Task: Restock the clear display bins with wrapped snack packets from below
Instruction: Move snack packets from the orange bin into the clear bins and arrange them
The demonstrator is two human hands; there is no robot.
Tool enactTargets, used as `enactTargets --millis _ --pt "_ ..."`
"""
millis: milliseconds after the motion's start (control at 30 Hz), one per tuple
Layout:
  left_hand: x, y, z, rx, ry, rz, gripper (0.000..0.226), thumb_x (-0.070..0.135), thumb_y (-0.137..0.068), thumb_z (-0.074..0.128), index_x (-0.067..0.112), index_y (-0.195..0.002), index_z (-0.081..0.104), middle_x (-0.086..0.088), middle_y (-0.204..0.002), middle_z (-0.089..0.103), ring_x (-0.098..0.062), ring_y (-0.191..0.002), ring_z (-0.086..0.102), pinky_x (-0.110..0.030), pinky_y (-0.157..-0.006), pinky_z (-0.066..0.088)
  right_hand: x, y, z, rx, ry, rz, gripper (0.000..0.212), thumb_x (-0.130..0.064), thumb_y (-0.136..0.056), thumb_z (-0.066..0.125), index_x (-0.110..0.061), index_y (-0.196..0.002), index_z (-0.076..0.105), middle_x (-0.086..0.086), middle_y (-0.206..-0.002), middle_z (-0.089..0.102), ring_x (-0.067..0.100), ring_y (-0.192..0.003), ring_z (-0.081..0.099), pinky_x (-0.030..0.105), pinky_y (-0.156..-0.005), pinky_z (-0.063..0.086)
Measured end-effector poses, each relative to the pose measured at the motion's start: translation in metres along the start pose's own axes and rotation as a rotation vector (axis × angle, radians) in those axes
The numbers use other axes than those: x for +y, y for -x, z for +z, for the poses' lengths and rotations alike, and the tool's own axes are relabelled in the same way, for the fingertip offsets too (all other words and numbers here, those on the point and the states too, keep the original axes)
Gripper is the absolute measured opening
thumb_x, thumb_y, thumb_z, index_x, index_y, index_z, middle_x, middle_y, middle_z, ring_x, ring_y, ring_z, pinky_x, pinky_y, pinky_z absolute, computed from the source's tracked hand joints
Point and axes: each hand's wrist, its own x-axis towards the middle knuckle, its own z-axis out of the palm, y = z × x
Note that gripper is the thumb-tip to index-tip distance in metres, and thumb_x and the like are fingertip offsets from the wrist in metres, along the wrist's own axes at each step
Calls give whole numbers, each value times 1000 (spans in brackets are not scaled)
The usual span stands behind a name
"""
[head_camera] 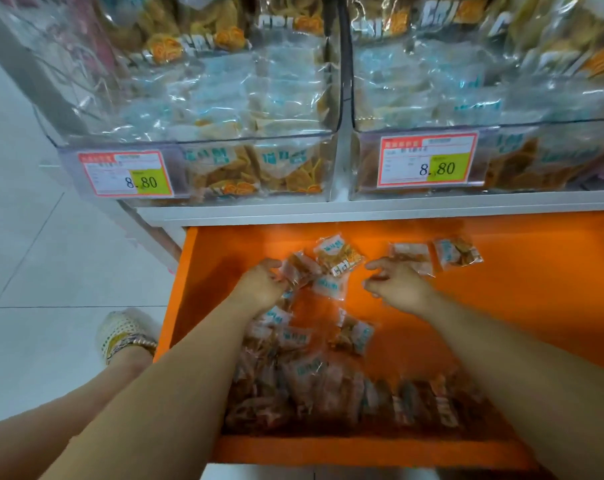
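Bins of clear plastic, a left bin (196, 143) and a right bin (501, 129), stand side by side on a white shelf (397, 202), both piled with wrapped snack packets. Below them an orange drawer (501, 306) stands pulled out, with a heap of packets (328, 386) along its near edge and a few loose ones farther back. A person's left hand (262, 285) curls its fingers round a clear packet (302, 270). The right hand (397, 285), fingers loosely spread and holding nothing, hovers at the edge of a second packet (413, 252). Each bin front bears a price label (125, 173) reading 8.80.
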Motion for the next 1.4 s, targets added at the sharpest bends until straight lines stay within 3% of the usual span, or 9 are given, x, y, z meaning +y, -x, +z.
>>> enactTargets --millis 100,200,367,567,700,833,1067,1267,1400 --pt "-4 -20 9 -34 -168 18 46 18 -95 53 15 -139 42 -13 -126 60 -27 -105 60 -28 -77 43 5 -29 16 -9 -119 111 56 -14 -90 62 -14 -140 37 12 -107 57 33 -93 60 37 -70 51" --pt "-18 -40 18 -26 -163 8 47 17 -92 58 17 -137 45 -10 -125 60 -28 -111 57 -30 -89 43 10 -49 27 42 -249 177 71 -9 -87 64 -22 -146 27 18 -127 53 35 -104 57 47 -79 54" --pt "-40 -59 32 9 9 -145 68 23 -92 60 22 -150 24 -12 -148 39 -31 -141 24 -35 -112 22 19 -78 44 80 -608 321 88 -22 -86 69 -32 -150 9 9 -145 40 34 -123 47 42 -80 48" --pt "-40 -70 43 95 224 -243 57 30 -88 66 13 -138 44 -11 -129 57 -29 -122 52 -28 -93 40 15 -103 64 159 -873 455 37 -27 -87 67 -8 -116 55 17 -110 63 27 -87 62 34 -63 52" --pt "-35 -77 51 67 258 -257 67 43 -85 66 20 -142 39 -9 -134 55 -30 -123 51 -32 -97 40 19 -114 74 226 -851 525 56 -43 -76 75 -1 -110 62 18 -112 64 39 -99 63 51 -86 53" --pt "-33 -82 58 21 218 -234 88 54 -82 64 36 -150 12 -13 -141 46 -37 -131 41 -42 -109 35 16 -117 76 261 -870 641 85 -63 -63 75 -3 -119 53 16 -114 62 37 -98 64 50 -83 55" --pt "-31 -73 65 -198 -301 27 93 43 -79 72 49 -147 9 -12 -153 8 -43 -137 23 -52 -110 31 7 -103 62 176 -861 653 23 -24 -83 73 -4 -91 65 12 -82 65 21 -60 62 35 -50 54" --pt "-36 -68 67 -187 -335 103 81 28 -84 69 43 -147 21 -10 -150 14 -37 -134 29 -46 -110 35 13 -96 62 143 -940 658 16 -9 -83 71 -1 -94 63 20 -97 67 35 -86 67 49 -76 56" --pt "-39 -69 67 -147 -243 65 77 12 -82 68 41 -144 32 -9 -147 23 -33 -128 41 -42 -109 38 12 -95 60 156 -927 643 9 3 -82 68 1 -86 60 20 -90 64 28 -65 62 39 -51 53"
